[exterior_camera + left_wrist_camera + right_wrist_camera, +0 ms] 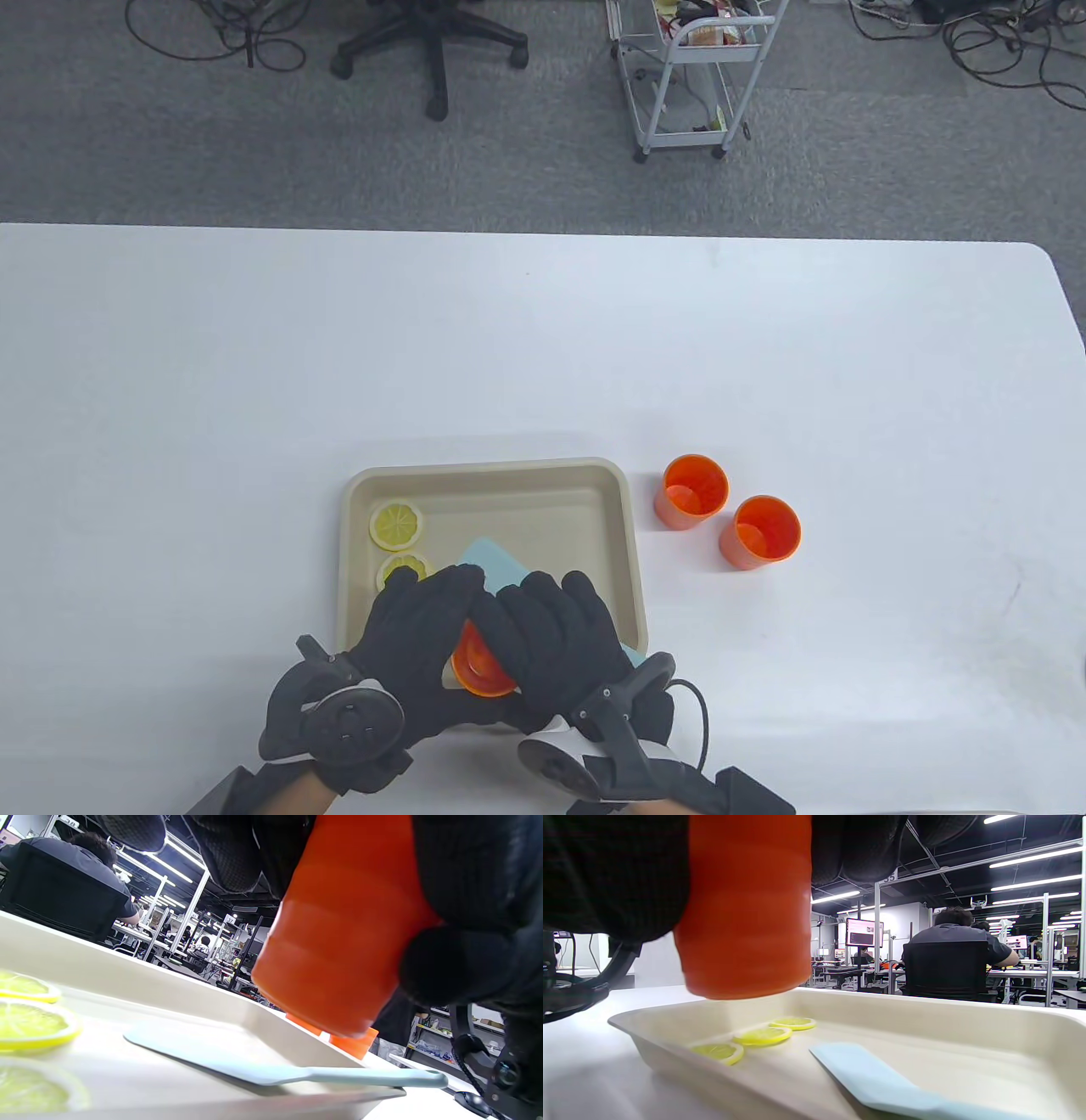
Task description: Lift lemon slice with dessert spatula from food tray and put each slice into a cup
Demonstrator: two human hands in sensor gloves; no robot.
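Both hands meet over the near edge of the tray [629,543], which sits toward the near edge of the white table [543,340]. The left hand [420,645] and the right hand [556,641] each wrap curled fingers [458,967] around one orange cup [479,671], held between them above the tray's near rim. In the wrist views the cup hangs clear of the tray floor, its base lowest and tilted a little.

Three lemon slices lie flat along the tray's left side: the far slice [395,525], the middle slice [404,567] partly hidden by the left hand, and a third slice [719,1052] nearest the rim, seen only from the wrist cameras. The light blue spatula [492,560] rests in the tray with its blade on the floor beside the slices, apart from them, and its handle [373,1077] laid out over the near right rim; neither hand touches it.

Two more orange cups stand upright on the table just right of the tray, one [691,491] farther back, the other [761,531] nearer; whether they touch cannot be told.
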